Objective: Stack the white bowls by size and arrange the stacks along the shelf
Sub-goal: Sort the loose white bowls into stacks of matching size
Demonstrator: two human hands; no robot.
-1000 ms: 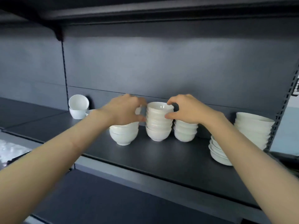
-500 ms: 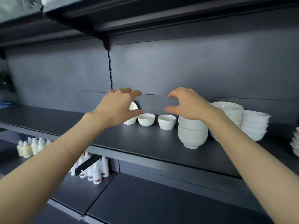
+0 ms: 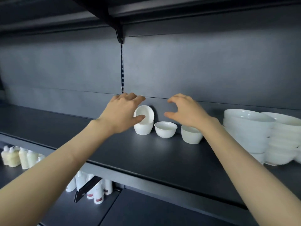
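Observation:
Three small white bowls stand near the back of the dark shelf [image 3: 146, 154]. The left bowl [image 3: 144, 128] carries a tilted bowl [image 3: 145, 112] that leans against the back wall. A middle bowl [image 3: 165, 129] and a right bowl [image 3: 190, 135] sit alone. My left hand [image 3: 122, 114] hovers open just left of the tilted bowl, thumb in front of it. My right hand [image 3: 185, 110] hangs open above the middle and right bowls, holding nothing. Stacks of larger white bowls [image 3: 247, 128] stand at the right.
A second stack of wide bowls [image 3: 285, 137] sits at the far right edge. On the lower shelf are pale bottles [image 3: 17, 156] and white bottles with red labels [image 3: 97, 190]. An upper shelf and bracket [image 3: 119, 32] overhang the work area.
The view has swung left from the tall stacks to the loose small bowls. Both hands let go of the stack and now hover open over the small bowls.

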